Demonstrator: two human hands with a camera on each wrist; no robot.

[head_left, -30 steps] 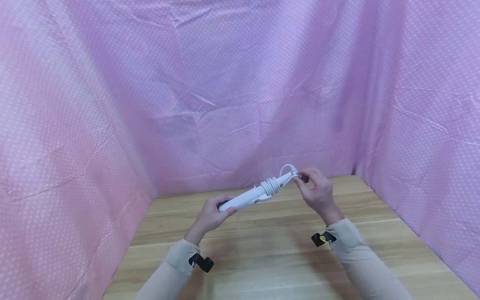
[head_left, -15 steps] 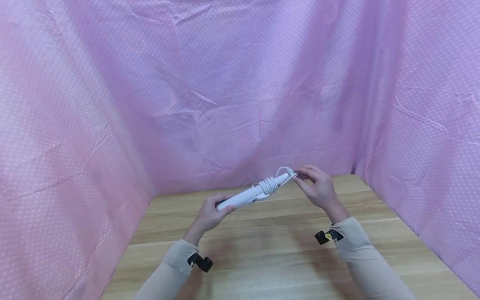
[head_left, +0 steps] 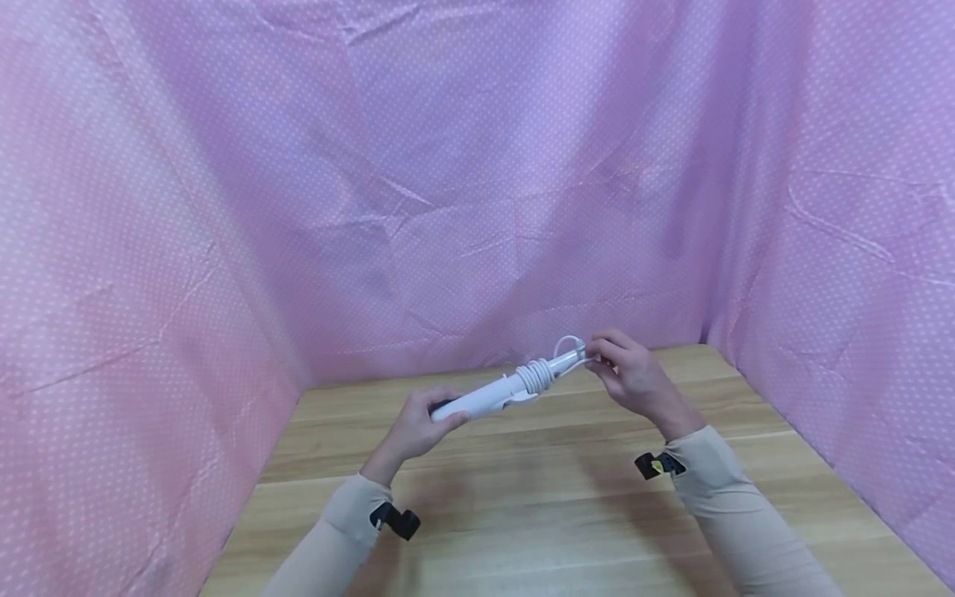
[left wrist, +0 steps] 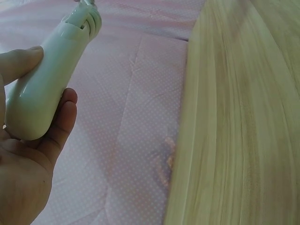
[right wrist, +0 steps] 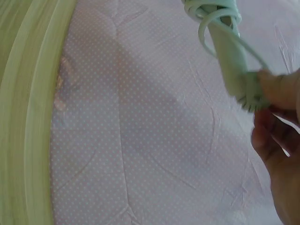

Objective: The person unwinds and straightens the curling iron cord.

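Note:
A white, wand-shaped appliance that looks like a curling iron (head_left: 481, 399) is held in the air, slanting up to the right. My left hand (head_left: 414, 424) grips its thick rounded end; in the left wrist view the thumb lies along the smooth barrel (left wrist: 44, 84) and the fingers curl underneath. A white power cord (head_left: 534, 376) is wound in several turns round the middle, near a small lever. At the narrow end my right hand (head_left: 634, 377) pinches the cord between thumb and fingertips, beside a ribbed sleeve (right wrist: 253, 96). A loose loop of cord arches over this end.
Below the hands is a wooden table (head_left: 515, 514) with light grain. Pink dotted cloth (head_left: 477, 207) hangs as walls at the back and both sides. Each sleeved wrist carries a small black camera (head_left: 395, 521).
My right hand has shifted slightly to the right and turned at the narrow end, its fingers staying on the cord. The left hand and the appliance have hardly moved.

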